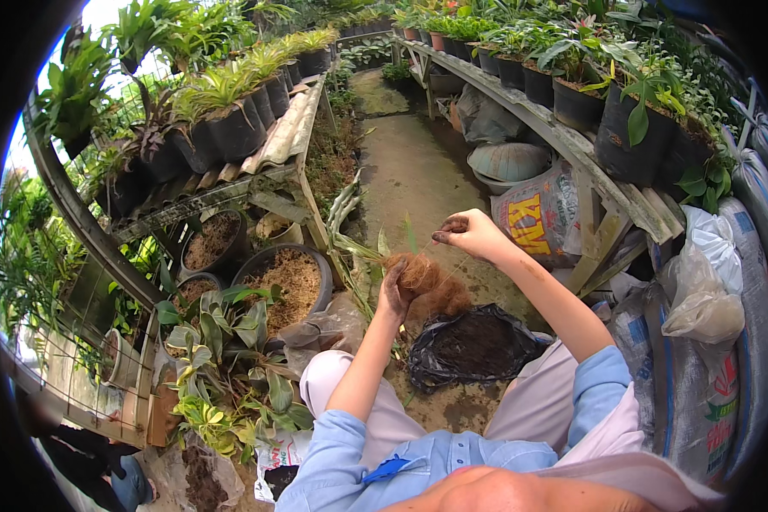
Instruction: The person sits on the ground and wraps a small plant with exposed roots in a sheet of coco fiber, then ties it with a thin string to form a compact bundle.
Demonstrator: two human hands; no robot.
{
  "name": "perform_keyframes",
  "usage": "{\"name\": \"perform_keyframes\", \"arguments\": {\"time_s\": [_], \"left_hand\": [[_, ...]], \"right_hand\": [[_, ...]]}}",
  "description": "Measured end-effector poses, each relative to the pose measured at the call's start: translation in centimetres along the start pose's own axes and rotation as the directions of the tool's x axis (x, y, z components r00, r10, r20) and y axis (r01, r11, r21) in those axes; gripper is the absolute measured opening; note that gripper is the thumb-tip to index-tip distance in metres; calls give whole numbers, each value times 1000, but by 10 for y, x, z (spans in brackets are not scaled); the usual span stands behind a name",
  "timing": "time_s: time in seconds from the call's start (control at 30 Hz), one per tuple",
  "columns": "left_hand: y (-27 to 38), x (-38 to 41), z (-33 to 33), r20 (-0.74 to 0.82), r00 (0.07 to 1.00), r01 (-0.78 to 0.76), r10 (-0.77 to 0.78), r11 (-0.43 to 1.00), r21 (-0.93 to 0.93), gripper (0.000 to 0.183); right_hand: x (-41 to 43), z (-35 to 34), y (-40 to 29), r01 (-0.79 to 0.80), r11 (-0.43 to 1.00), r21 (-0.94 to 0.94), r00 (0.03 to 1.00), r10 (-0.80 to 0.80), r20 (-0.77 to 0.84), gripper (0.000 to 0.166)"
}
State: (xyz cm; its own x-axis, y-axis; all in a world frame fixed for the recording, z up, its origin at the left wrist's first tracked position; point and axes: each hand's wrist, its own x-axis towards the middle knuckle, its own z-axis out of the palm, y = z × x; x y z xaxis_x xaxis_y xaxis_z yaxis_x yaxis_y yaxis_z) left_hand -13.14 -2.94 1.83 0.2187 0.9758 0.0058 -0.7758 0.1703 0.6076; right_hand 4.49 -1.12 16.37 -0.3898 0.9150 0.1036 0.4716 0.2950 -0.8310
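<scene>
My left hand (393,291), soiled with dirt, grips a bundle of brown coconut-like fibre (425,270) around the base of a cut plant (357,247). The plant's long pale-green leaves point away to the left, and a few small blades stand up above the bundle. Above and right of it, my right hand (467,232) has its dirty fingertips pinched on a thin strand that runs down to the fibre. Loose fibre (449,299) shows just beyond the bundle. Below lies an open black plastic bag (425,371) holding dark soil (480,342), between my knees.
Potted plants line a corrugated bench (288,131) at left and a slatted bench (573,150) at right. Pots of chopped substrate (288,285) and variegated plants (243,390) sit at left. Filled sacks (691,384) crowd the right. A concrete path (397,160) runs ahead. Another person's leg (131,483) appears lower left.
</scene>
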Motion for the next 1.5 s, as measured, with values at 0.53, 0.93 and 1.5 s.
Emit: {"name": "perform_keyframes", "arguments": {"time_s": [0.53, 0.93, 1.5], "left_hand": [[61, -63, -30, -133, 986, -117, 102, 987, -108, 61], [68, -60, -55, -237, 939, -265, 249, 963, -39, 65], [54, -44, -45, -198, 974, -136, 111, 984, -119, 57]], "right_hand": [[29, 71, -33, 245, 934, -261, 956, -277, -94, 16], [35, 107, -27, 196, 964, -179, 980, -201, -12, 26], [4, 112, 19, -447, 674, 588, 889, 262, 376, 22]]}}
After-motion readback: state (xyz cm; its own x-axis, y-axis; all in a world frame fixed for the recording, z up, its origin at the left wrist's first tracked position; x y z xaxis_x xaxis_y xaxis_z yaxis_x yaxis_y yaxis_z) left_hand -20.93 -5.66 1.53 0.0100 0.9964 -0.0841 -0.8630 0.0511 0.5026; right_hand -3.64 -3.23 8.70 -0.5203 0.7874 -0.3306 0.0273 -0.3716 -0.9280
